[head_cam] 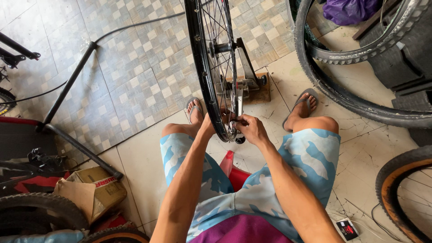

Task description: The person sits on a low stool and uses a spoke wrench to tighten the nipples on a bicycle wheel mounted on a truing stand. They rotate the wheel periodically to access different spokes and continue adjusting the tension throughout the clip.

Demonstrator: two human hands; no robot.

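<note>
bicycle wheel (211, 67) upright in truing stand (249, 76), 12 o'clock of the person | right hand (253, 129) pinched shut on a spoke near the rim | left hand (208, 126) behind rim, grip hidden, cannot tell | judged light, stiff rim, thin spokes; best held by the rim

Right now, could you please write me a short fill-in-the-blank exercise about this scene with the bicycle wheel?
1. Both hands, the left hand and the right hand, work at the rim of a bare bicycle ____.
2. The wheel stands upright in a stand on a ____ base.
3. The person wears flip-flops and patterned ____ shorts.
4. A cardboard ____ lies to the person's left.

Missing words: wheel; wooden; blue; box
</note>
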